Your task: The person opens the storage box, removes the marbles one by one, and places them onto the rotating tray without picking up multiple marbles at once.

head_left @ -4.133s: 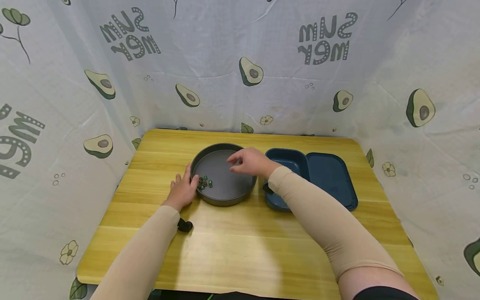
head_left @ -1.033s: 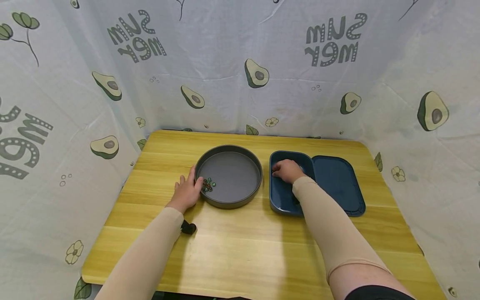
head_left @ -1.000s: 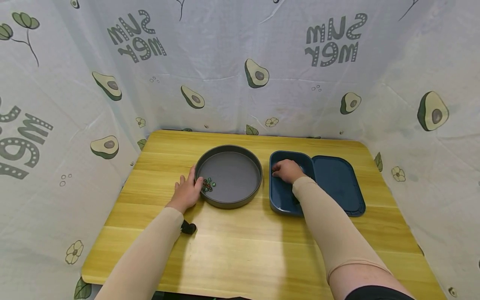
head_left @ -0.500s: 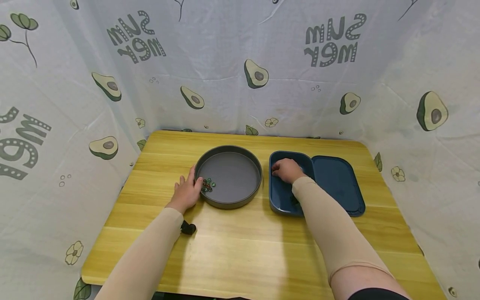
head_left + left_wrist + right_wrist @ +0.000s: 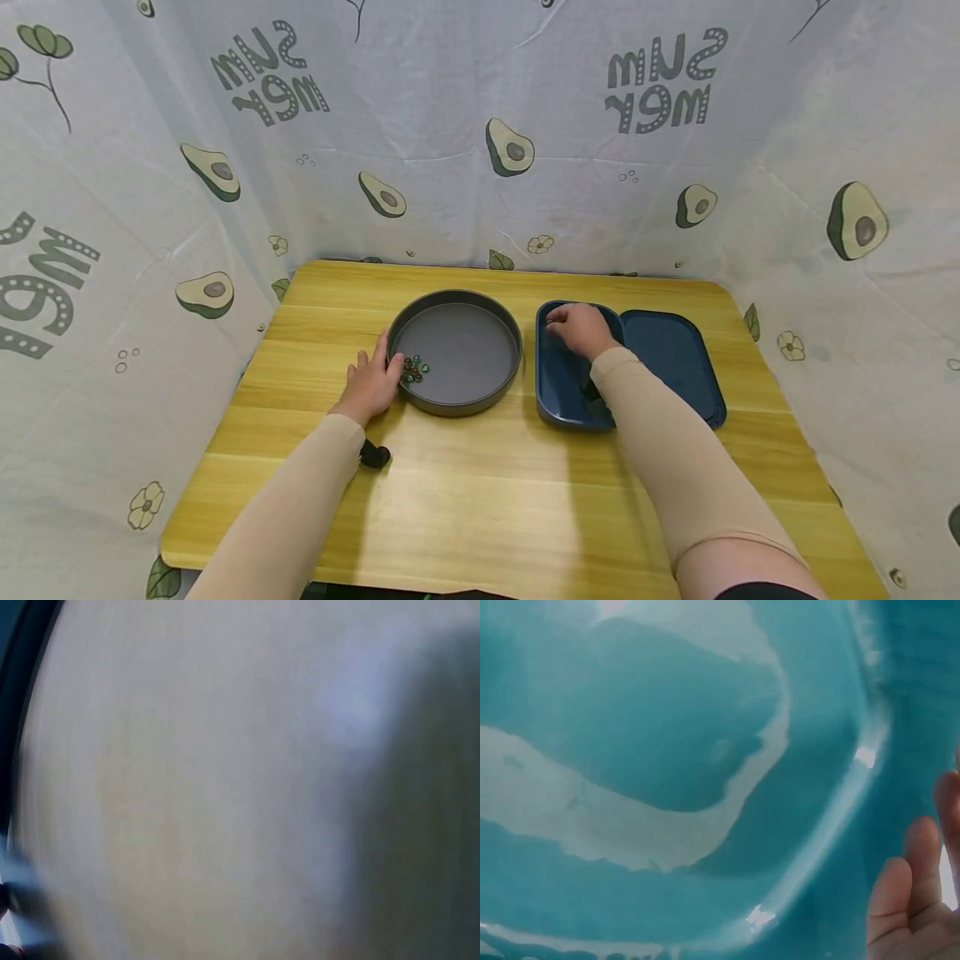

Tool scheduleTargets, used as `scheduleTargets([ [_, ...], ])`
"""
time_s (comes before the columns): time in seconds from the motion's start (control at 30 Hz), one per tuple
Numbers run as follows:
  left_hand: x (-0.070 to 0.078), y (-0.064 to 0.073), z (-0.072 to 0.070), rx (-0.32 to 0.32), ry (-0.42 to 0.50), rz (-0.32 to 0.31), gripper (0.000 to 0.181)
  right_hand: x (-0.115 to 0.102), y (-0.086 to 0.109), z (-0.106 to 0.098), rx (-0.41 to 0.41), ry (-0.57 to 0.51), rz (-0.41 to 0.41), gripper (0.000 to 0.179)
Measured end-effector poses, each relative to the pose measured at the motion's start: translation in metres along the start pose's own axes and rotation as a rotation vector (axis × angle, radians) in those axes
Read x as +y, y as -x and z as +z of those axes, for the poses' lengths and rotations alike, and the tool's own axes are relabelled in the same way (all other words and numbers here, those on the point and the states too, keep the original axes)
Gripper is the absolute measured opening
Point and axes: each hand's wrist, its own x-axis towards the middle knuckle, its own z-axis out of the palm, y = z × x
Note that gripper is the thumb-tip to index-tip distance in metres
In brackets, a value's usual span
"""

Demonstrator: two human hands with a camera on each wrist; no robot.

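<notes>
My left hand rests against the left side of a round grey cake pan, fingers spread and thumb over its rim. Several small green and reddish glass marbles lie together in the pan near that thumb. My right hand is over the back left corner of a blue rectangular container. Thumb and index finger pinch a small dark marble, mostly hidden by the fingers. In the right wrist view, the other fingers curve beside the container's glossy surface.
A flat blue lid lies to the right of the container. Everything stands on a yellow wooden table, with a printed white curtain behind. The left wrist view is mostly blurred tabletop.
Seconds ago my right hand was over the pan with its fingers parted. It then reached down into the container and has now risen slightly toward its back edge. My left hand has stayed at the pan.
</notes>
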Motion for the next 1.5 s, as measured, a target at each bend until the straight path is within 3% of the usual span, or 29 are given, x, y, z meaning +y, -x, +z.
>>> scheduleTargets([
  [0.1, 0.000, -0.001, 0.000, -0.002, -0.002, 0.001, 0.070, -0.005, 0.001, -0.004, 0.028, -0.033, 0.011, 0.033],
  [0.27, 0.001, -0.003, -0.001, 0.007, -0.003, 0.009, 0.070, -0.024, 0.002, -0.007, 0.045, -0.078, -0.043, 0.033],
  [0.63, 0.002, -0.005, -0.002, 0.012, -0.001, 0.025, 0.069, -0.067, 0.008, 0.001, -0.015, -0.089, -0.209, 0.031],
  [1.1, 0.000, -0.001, -0.001, 0.015, 0.004, 0.021, 0.069, -0.102, 0.015, 0.016, -0.079, -0.174, -0.298, 0.034],
  [1.5, 0.002, 0.003, -0.001, 0.002, 0.015, 0.016, 0.069, -0.129, 0.014, 0.029, -0.097, -0.171, -0.347, 0.033],
])
